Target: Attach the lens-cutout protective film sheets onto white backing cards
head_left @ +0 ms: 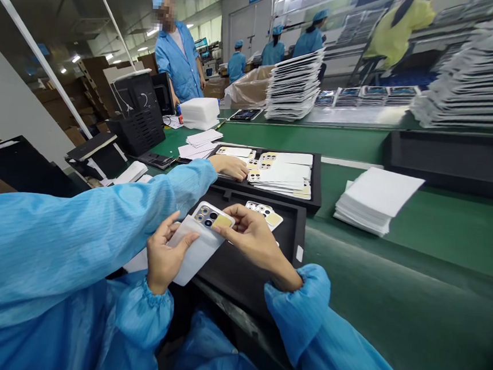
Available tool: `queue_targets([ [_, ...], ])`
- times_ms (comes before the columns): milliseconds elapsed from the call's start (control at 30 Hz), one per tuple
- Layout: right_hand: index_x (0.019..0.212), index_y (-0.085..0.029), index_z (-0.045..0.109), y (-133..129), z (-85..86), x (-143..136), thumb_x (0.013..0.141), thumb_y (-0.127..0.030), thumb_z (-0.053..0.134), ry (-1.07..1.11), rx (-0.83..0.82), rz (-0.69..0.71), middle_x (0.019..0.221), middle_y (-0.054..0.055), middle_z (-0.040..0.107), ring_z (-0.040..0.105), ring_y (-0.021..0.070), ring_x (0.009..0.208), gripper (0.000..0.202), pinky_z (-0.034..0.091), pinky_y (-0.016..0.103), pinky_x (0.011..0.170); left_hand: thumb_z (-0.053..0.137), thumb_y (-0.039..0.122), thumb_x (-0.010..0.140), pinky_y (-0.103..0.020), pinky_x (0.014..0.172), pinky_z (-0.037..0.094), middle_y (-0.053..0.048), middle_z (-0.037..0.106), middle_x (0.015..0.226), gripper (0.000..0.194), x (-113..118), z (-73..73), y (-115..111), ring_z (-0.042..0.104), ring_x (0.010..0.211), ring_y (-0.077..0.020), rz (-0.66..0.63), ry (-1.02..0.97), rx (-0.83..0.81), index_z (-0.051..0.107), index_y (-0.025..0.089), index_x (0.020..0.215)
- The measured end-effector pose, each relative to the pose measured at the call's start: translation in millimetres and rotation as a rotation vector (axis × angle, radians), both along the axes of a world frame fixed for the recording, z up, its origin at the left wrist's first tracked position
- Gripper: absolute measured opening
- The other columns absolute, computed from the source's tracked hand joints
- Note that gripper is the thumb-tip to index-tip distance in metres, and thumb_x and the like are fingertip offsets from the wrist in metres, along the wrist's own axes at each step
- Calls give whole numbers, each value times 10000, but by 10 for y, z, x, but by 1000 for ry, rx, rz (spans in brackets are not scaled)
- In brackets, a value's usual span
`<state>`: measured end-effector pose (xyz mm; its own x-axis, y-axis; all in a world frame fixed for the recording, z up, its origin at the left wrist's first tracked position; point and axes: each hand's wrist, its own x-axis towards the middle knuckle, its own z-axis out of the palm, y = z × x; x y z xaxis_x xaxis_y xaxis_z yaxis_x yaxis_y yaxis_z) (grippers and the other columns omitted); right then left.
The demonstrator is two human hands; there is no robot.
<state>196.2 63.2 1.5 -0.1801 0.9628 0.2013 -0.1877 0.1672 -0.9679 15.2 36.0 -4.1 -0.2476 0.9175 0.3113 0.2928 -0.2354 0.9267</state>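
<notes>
A green bench [420, 223] is seen in a factory; a white phone back [201, 236] is clamped by left hand [165, 255] and right hand [253, 234].

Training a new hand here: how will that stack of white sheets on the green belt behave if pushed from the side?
The stack of white sheets already looks fanned at its edges, so it would probably shear and slide apart. Single sheets look thin, likely light and floppy.

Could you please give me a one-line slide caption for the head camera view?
Both hands, left hand and right hand, hold a phone back cover over a black tray.
</notes>
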Motion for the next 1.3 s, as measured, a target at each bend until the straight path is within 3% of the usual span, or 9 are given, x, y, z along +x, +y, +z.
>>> queue_targets([
  [167,777,-163,588,-10,65,44,603,-361,802,1,-27,38,693,-12,603,520,97,579,340,398,218,503,899,402,524,-322,613,559,-27,741,732,718,-44,37,5,705,666,-207,-129,-117,-114,642,192,1161],
  [400,921,-174,584,-25,86,66,620,-403,801,37,-53,70,723,0,640,576,130,563,436,488,270,516,914,266,506,-298,668,555,9,743,726,828,-124,91,-1,700,663,-178,-243,-187,-167,582,240,1264],
  [600,936,-159,648,-44,62,34,686,-339,744,-95,102,-4,695,2,653,534,117,574,322,398,239,508,893,268,547,-288,655,547,17,747,738,826,-136,69,19,692,658,-163,-263,-236,-207,546,255,1296],
  [733,930,-154,724,-55,77,57,785,-359,656,-201,182,32,815,49,721,586,155,676,260,425,270,580,918,293,493,-313,622,543,24,740,732,799,-121,48,68,689,639,-174,-248,-255,-188,585,312,1219],
  [1000,860,-150,760,-4,94,157,788,-405,638,-282,87,163,749,51,708,567,153,625,291,430,270,563,881,448,579,-387,651,547,-2,731,755,761,-143,-35,120,700,697,-236,-307,-95,-152,548,342,1255],
  [1167,712,-159,727,28,54,150,733,-407,691,-305,51,231,673,35,674,562,155,629,252,421,269,579,796,418,706,-406,661,541,-70,745,827,770,-180,-118,141,714,754,-274,-362,119,-113,456,289,1385],
  [1300,875,-153,716,-2,105,165,706,-492,728,-283,1,303,706,23,667,543,141,624,379,399,253,560,702,390,790,-388,672,539,-70,751,872,805,-139,-117,118,721,804,-267,-378,289,-145,304,297,1483],
])
